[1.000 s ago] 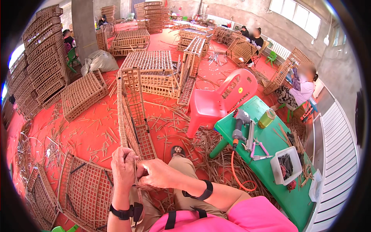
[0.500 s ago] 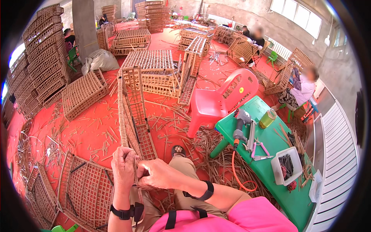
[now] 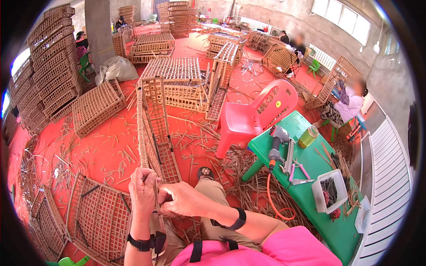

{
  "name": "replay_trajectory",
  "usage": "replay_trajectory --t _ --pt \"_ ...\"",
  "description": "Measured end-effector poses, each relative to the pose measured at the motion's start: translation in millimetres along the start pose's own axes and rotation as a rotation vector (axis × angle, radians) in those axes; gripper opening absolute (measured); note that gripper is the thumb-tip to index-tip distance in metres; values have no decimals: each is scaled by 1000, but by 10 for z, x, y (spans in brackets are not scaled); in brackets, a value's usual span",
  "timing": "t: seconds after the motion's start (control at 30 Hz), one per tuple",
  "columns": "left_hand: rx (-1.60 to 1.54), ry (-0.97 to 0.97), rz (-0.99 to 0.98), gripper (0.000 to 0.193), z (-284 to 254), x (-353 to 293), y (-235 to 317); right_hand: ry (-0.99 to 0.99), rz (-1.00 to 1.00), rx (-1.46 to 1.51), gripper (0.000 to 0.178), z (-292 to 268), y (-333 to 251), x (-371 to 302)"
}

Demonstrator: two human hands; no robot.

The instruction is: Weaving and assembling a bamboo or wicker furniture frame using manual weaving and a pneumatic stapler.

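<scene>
A shallow rectangular woven basket [image 3: 162,133] stands on its edge in front of me, its wrapped rim running away from my hands. My left hand [image 3: 143,190] is closed over the near end of that rim. Close beside it on the right, my right hand [image 3: 186,198] has thumb and forefinger pinched together at the basket's near corner. A thin strip seems to be between those fingers, but the fingers themselves cover most of it.
On my right, a green table [image 3: 310,208] holds a nail gun [image 3: 277,144] with an orange hose, pink-handled pliers [image 3: 293,173], a jar [image 3: 308,136] and a white bin [image 3: 329,190]. A red chair [image 3: 257,113] stands ahead. Baskets [image 3: 100,217] and strip scraps lie about; several people sit farther off.
My hands keep almost the same place and grip on the basket. The view has shifted very slightly. At the right, the seated person's arms have lifted toward a basket.
</scene>
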State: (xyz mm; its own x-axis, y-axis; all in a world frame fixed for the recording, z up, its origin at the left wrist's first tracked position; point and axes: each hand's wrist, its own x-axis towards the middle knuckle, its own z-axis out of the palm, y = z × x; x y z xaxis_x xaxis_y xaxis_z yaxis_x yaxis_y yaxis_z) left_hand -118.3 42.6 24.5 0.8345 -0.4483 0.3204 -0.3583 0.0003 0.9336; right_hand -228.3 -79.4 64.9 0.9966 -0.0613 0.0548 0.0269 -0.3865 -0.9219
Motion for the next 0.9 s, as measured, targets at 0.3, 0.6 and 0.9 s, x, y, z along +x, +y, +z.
replay_trajectory --t 0.3,0.6,0.9 --pt "-20 3 -18 7 8 2 37 -21 -1 -10 20 3 19 -7" --pt "-16 9 -3 7 4 3 7 6 -29 -6 17 30 22 -8" --pt "-25 7 14 8 -15 17 28 70 -28 -156 15 135 9 -59"
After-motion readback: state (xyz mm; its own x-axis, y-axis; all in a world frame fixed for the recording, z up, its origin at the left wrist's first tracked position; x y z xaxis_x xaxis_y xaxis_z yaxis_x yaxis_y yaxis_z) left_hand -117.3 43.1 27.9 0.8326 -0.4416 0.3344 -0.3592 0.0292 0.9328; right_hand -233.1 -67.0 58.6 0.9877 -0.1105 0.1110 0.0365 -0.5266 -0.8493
